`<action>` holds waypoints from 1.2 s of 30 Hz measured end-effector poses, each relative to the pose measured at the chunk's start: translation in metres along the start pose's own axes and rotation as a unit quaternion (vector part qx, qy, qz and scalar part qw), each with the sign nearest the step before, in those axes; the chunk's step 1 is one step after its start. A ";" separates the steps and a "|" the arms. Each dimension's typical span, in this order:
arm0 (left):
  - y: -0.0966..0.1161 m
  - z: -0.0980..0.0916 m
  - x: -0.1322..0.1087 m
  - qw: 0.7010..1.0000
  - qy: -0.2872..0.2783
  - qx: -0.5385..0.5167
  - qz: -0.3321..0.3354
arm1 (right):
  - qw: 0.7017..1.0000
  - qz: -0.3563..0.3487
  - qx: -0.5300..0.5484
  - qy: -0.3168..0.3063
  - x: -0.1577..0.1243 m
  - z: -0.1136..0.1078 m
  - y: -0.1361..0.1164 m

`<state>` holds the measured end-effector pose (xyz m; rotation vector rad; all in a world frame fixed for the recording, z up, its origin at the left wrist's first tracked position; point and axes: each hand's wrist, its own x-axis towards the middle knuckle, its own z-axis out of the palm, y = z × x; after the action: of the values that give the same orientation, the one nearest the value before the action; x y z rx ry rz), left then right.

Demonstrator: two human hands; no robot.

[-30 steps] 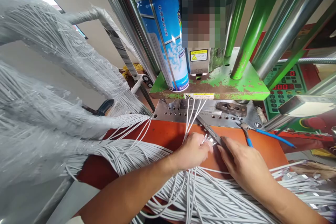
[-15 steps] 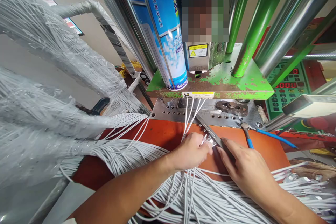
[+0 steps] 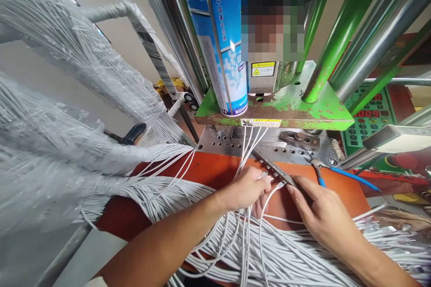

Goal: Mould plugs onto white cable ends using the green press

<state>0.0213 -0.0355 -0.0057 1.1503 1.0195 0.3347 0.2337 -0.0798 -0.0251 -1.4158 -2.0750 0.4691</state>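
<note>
My right hand grips one end of a narrow metal bar with slots, held slanting over the orange table edge. A white cable meets the bar close to my right fingers, its small metal-tipped plug at a slot. My left hand is closed beside the bar, pinching a white cable end against it; part of that plug is hidden by the fingers. Under both forearms lies a thick spread of white cables. Several more cables run from under the press past my left hand.
A green press plate carries a blue spray can. Beneath it lies a drilled metal base. Blue-handled pliers rest at right, near a control panel. Plastic-wrapped cable bundles hang at left.
The plug near my right fingers now sits at the bar, its cable looping down; earlier, plugs were bunched in my left fingers. The view has shifted slightly, and the panel's reading changed.
</note>
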 end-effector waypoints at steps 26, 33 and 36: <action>0.009 -0.018 -0.011 0.999 -0.020 0.032 0.006 | 1.000 -0.008 -0.021 0.009 -0.003 0.000 0.004; 0.004 -0.024 -0.011 0.957 0.108 0.265 0.047 | 0.999 -0.038 -0.031 0.018 -0.006 -0.001 0.005; 0.007 -0.025 -0.006 0.948 0.112 0.286 0.085 | 0.999 -0.045 -0.030 0.002 -0.006 0.001 0.004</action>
<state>0.0000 -0.0218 0.0018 1.7611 1.2649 0.3201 0.2378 -0.0837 -0.0300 -1.3492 -2.1557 0.3688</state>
